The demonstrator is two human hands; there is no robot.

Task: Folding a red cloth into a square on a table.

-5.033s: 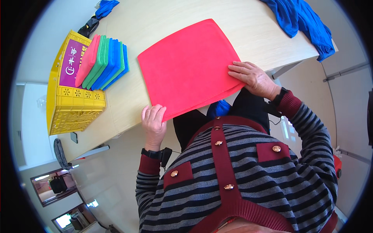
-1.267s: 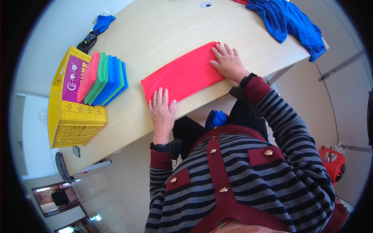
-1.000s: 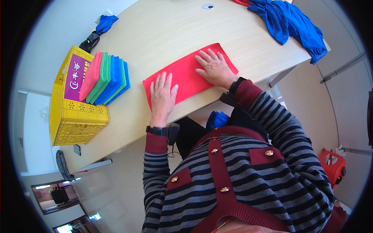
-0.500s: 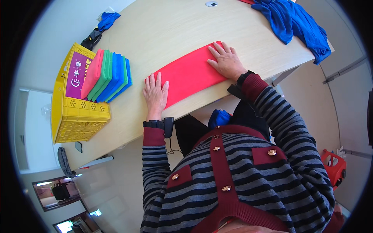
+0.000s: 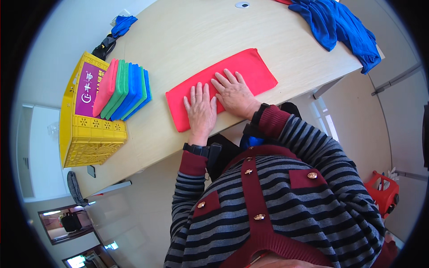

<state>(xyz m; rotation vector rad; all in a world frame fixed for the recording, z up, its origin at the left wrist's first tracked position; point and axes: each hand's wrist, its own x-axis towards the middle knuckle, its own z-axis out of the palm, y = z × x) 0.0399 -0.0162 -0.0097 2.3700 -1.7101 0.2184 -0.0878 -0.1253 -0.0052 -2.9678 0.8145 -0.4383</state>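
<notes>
Where palms press flat: red cloth underneath.

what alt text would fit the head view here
Seen from above, a person's left hand and right hand press flat, side by side, on a folded red cloth on a wooden table. A yellow crate with stacked cloths sits left; a blue cloth lies far right.

To my left a yellow crate stands on the pale wooden table with a stack of folded pink, green and blue cloths leaning against it, a loose blue garment lies at the far right, and a red stool sits on the floor at my right.
</notes>
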